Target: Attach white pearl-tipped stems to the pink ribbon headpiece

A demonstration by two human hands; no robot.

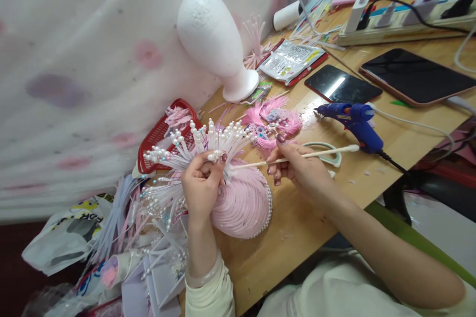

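Note:
A pink domed headpiece [240, 205] with a row of pearls along its edge lies on the table in front of me. White stems tipped with pearls [226, 131] fan out from its far side. My left hand [203, 181] is closed among these stems, its thumb and finger pinched at a pearl-tipped stem. In my right hand [292, 161], to the right of the headpiece, is a thin pale stick [320, 153] with a white blob on its right end. The stick's other end points at the base of the stems, where its tip is hard to make out.
A blue glue gun [351, 121] lies to the right, near a phone [342, 84] and a tablet [420, 75]. Behind stand a white foam head [210, 29] and a red basket [154, 141]. Pink tasselled ornaments [273, 121] lie beyond my right hand. A power strip [401, 29] sits far right.

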